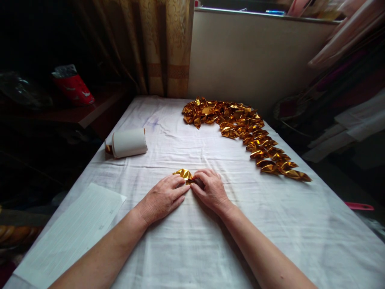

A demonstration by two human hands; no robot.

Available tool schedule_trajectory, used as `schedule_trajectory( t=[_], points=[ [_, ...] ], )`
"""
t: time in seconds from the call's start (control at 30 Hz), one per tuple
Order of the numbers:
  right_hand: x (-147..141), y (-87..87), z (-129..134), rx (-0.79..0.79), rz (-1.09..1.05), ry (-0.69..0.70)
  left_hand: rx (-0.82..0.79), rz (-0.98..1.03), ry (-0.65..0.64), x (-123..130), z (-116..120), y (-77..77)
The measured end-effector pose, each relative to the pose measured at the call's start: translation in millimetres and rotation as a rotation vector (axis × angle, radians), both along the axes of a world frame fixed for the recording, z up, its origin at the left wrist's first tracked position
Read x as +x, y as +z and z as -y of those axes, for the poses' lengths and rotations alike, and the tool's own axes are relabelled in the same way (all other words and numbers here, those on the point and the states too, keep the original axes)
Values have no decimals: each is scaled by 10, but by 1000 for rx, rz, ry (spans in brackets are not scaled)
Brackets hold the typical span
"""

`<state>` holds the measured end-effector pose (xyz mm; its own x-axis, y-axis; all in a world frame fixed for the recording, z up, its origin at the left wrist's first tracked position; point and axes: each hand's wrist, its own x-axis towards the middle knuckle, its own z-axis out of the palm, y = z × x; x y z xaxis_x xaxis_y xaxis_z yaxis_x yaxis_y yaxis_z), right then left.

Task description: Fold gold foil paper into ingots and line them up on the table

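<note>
A small piece of gold foil lies on the white cloth at the centre, between my hands. My left hand is closed on its left and near side, fingers pressed together. From the right, my right hand pinches the foil's right end with thumb and forefinger. The fingertips of both hands nearly meet and hide part of the foil. Beyond them, a long pile of folded gold foil pieces curves from the table's back edge down its right side.
A white roll with some gold at its ends lies at the back left. Lined paper is at the front left. A red container stands on a dark side table. A curtain hangs behind.
</note>
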<state>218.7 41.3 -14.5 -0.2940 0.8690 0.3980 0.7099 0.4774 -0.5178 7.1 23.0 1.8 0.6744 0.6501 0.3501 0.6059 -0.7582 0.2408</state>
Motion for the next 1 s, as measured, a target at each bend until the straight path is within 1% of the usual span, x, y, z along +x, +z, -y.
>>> schedule_trajectory(
  t=[0.27, 0.53, 0.8, 1.0],
  points=[
    [12, -51, -27, 16, 11, -14, -42, -1, -24, -29, -18, 7],
    [1, -42, -19, -2, 33, -29, -77, 14, -145, -82, -88, 110],
    [-17, 14, 2, -31, 54, -28, -71, 27, -144, -88, -90, 121],
    [-42, 48, 24, -13, 97, -38, -72, 32, -138, -92, -89, 125]
  ],
)
